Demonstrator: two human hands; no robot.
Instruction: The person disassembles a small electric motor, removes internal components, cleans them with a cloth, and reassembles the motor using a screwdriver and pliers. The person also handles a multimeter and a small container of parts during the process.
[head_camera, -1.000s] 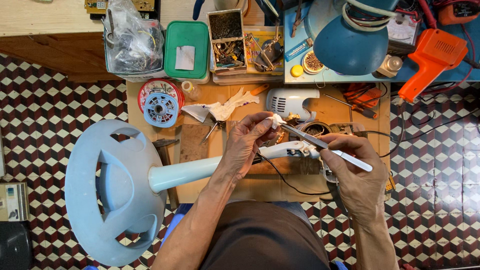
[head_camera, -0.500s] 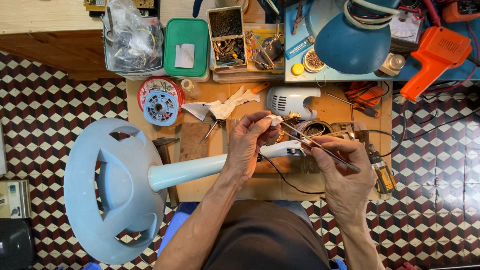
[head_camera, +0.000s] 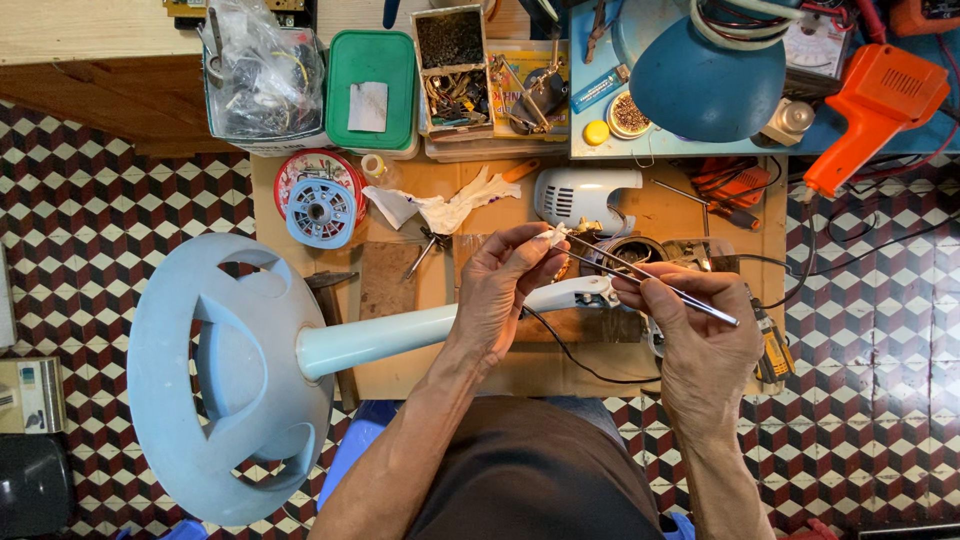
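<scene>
A light blue fan stand lies on its side, its round base (head_camera: 225, 375) at the left and its pole (head_camera: 375, 338) running right across a low wooden board (head_camera: 395, 280). My left hand (head_camera: 505, 290) rests over the pole's upper end and pinches a small white scrap between thumb and fingertips. My right hand (head_camera: 700, 325) holds long metal tweezers (head_camera: 650, 280), their tips meeting my left fingertips. Just beyond sit a white motor housing (head_camera: 580, 198) and a copper-wound motor (head_camera: 630, 255). A black wire (head_camera: 570, 350) hangs from the pole's end.
Behind the board stand a bin of bagged parts (head_camera: 262, 85), a green lidded box (head_camera: 372, 90), a tray of small hardware (head_camera: 452, 70), a blue dome cover (head_camera: 705, 85) and an orange heat gun (head_camera: 870, 115). A red-and-blue spool (head_camera: 318, 198) and crumpled white rag (head_camera: 440, 208) lie nearby.
My right hand has shifted slightly right and lowered the tweezers' handle end, keeping the tips at my left fingertips. My left hand stays on the pole.
</scene>
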